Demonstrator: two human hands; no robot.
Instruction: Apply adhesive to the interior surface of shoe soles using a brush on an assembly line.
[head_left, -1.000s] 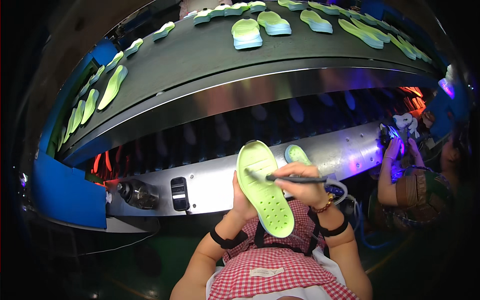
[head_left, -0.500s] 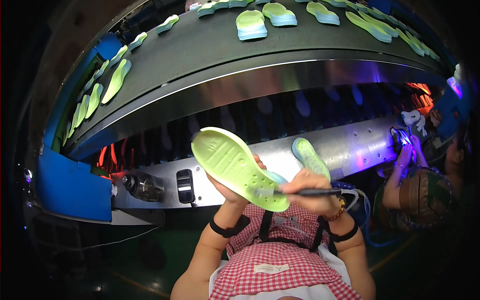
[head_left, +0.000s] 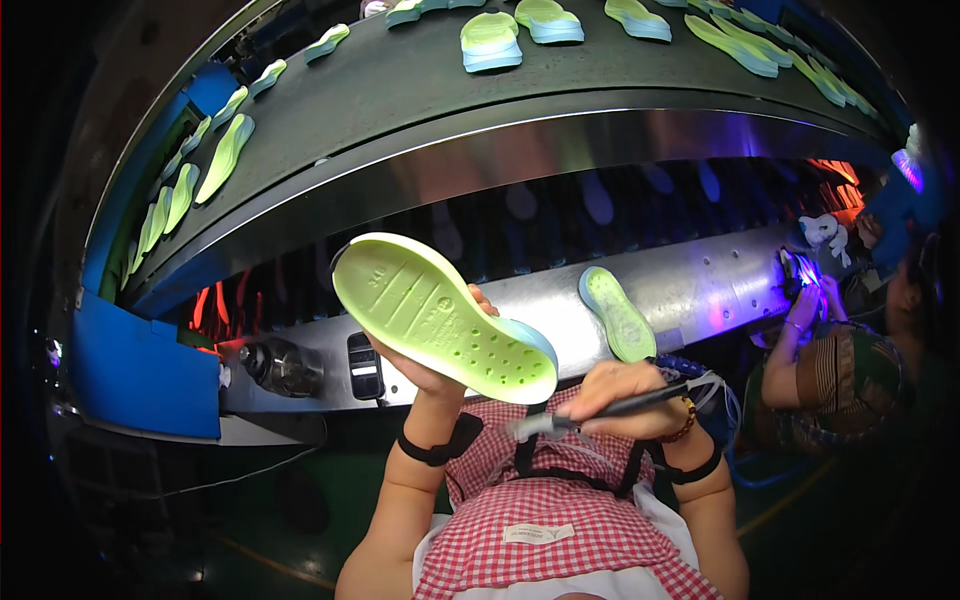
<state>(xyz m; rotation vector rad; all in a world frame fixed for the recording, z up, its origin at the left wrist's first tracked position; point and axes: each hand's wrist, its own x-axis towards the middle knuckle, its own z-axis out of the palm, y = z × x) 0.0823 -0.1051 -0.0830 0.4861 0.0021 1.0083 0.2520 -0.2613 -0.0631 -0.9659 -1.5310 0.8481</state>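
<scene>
My left hand (head_left: 428, 374) is closed round a yellow-green shoe sole (head_left: 440, 315) with pale blue edges, tilted so its inner face with ridges and small holes shows. Most of those fingers are hidden behind the sole. In my right hand (head_left: 622, 392) is a brush (head_left: 540, 426) with a dark handle and pale bristles, slightly blurred. Its bristles are just below the toe of the sole, apart from it. On the metal bench beyond my right hand lies another green shoe sole (head_left: 617, 314) with a light blue rim.
A dark conveyor belt (head_left: 380, 110) carries several green and blue soles across the back. On the metal bench (head_left: 690, 285) stand a dark bottle (head_left: 283, 368) and a small black case (head_left: 366, 366). At right, another person's hands (head_left: 812, 303) work under violet light.
The brush has come off the sole's inner face and moved down and left with my right hand. My left hand has shifted the sole up and left. Soles on the belt sit slightly further left.
</scene>
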